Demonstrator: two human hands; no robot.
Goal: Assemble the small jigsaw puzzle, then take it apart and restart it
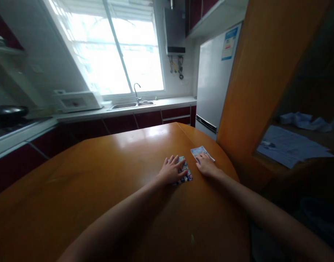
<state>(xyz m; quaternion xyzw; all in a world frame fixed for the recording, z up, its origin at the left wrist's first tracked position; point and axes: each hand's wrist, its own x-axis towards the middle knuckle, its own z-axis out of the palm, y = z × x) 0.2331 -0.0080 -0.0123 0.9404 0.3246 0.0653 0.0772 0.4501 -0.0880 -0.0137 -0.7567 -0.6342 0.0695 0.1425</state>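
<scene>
My left hand (172,170) lies over a dark, colourful printed card or booklet (187,175) on the wooden table (114,171). Its fingers are spread, and the palm covers the left part of that print. To the right and a little farther away, my right hand (206,164) rests on a pale blue-and-white printed card or sheet (197,150). The right fingers lie across its near part, stretched out. Both printed pieces lie flat and apart from each other. What exactly is printed on them is too small to make out.
Beyond the table is a counter with a sink (124,106), a tap (136,92) and a white microwave (78,101). A fridge (214,72) stands at the back right beside a wooden frame (262,72). White papers (292,143) lie at far right; a pan (10,112) sits far left.
</scene>
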